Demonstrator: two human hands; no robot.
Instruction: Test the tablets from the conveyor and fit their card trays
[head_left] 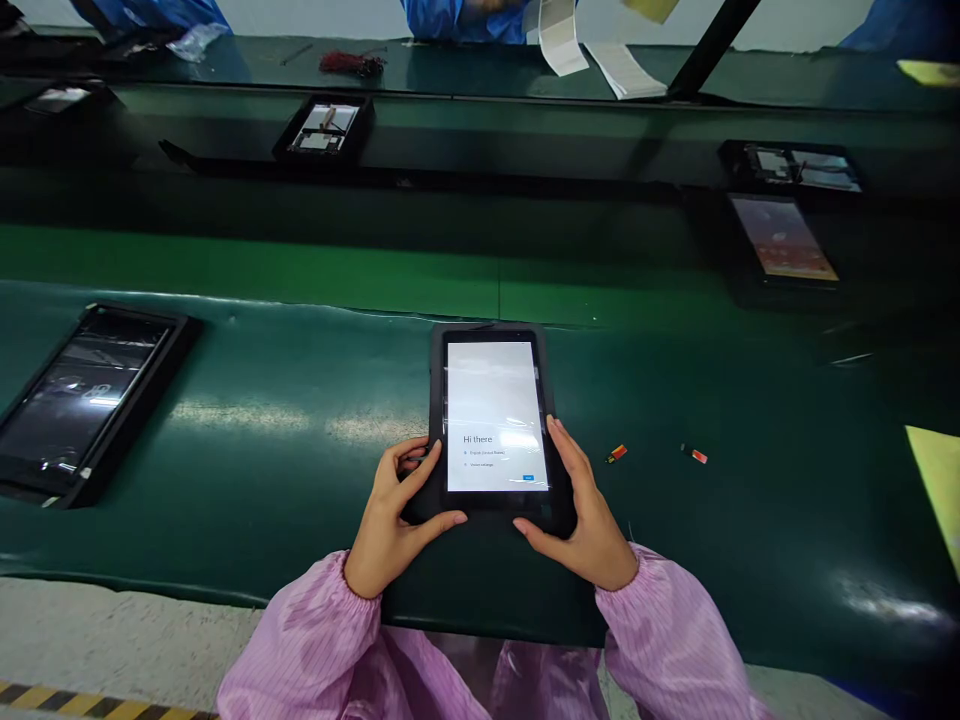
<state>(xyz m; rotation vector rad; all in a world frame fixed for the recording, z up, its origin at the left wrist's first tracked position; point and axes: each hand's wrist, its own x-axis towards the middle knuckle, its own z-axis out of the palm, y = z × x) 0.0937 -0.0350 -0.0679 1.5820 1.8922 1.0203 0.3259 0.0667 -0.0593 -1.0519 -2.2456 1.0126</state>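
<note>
A tablet [495,400] lies face up in a black foam tray [436,370] on the green bench in front of me. Its lit white screen reads "Hi there", with a small blue button low on the right. My left hand [397,510] grips the tray's lower left side, fingers at the edge and thumb along the bottom. On the opposite side, my right hand [581,510] holds the lower right corner the same way. To the right of that hand lie two small red and black pieces [616,454], too small to name.
Another tablet [90,390] with a dark screen sits in a tray at left. Across the green strip, trays hold an opened device [324,128] and a lit tablet [784,237]. Yellow paper [937,480] lies at right. A person in blue sleeves [465,20] is at the far bench.
</note>
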